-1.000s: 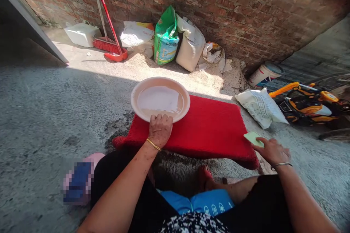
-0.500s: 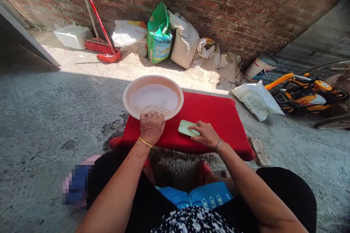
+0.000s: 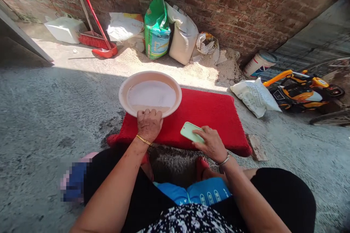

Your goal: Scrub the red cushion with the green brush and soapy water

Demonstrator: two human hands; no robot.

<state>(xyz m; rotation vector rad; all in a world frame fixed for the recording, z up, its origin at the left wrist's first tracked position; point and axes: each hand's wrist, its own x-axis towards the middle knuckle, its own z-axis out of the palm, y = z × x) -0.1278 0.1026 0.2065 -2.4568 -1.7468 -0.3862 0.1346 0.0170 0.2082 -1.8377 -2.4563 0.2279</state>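
Note:
A wide pale pink basin (image 3: 178,99) of water sits at the left end of a red pile cover (image 3: 210,111) spread over a low bench-like support. My left hand (image 3: 149,125) is closed over the basin's near rim, its fingers curled to the inside. On the right, my right hand (image 3: 212,142) grips a pale green scrub brush (image 3: 188,130) by one end, thumb and fingers along its sides. The brush is at the cover's near edge, smooth back up; its underside is hidden, so I cannot tell whether it touches the cloth.
Against the brick wall stand a green sack (image 3: 157,31), a whitish sack (image 3: 183,36), a red broom and dustpan (image 3: 105,51) and a white foam box (image 3: 65,30). At right are a bucket (image 3: 259,63), a white bag (image 3: 255,96) and a yellow toy excavator (image 3: 299,94).
My right hand has drawn the brush slightly toward me, with its hand end tilted nearer. My left hand stays on the rim. Ripples in the water have faded, and the view has shifted slightly.

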